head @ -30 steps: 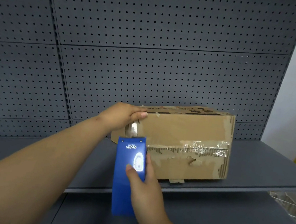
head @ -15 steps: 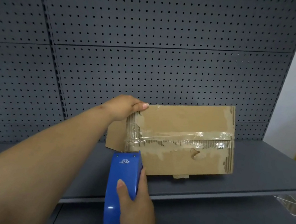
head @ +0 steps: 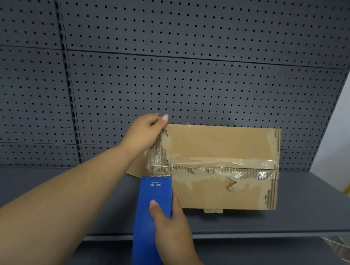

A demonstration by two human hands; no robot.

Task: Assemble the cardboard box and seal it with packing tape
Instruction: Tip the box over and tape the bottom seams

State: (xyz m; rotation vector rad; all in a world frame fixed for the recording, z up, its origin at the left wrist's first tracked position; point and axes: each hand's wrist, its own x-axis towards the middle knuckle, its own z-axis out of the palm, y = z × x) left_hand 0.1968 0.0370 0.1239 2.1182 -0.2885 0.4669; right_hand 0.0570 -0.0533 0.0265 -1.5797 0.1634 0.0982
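Sealing the worn brown cardboard box (head: 222,162), which is tipped up on the grey metal shelf (head: 306,210) against the perforated grey back panel (head: 180,64), calls for the clear packing tape (head: 210,162) to be laid flat over the centre seam and pressed down at the left corner, where torn corrugation offers poor grip. The blue hand-held tape dispenser (head: 151,220) is best kept square to the box's left edge, with tension held even so the strip is not wrinkled. The box's upper left corner is pinched by the left hand (head: 144,132), fingers curled closed over the edge. The dispenser body is gripped by the right hand (head: 173,230), thumb pressed on its blue face and fingers wrapped behind.
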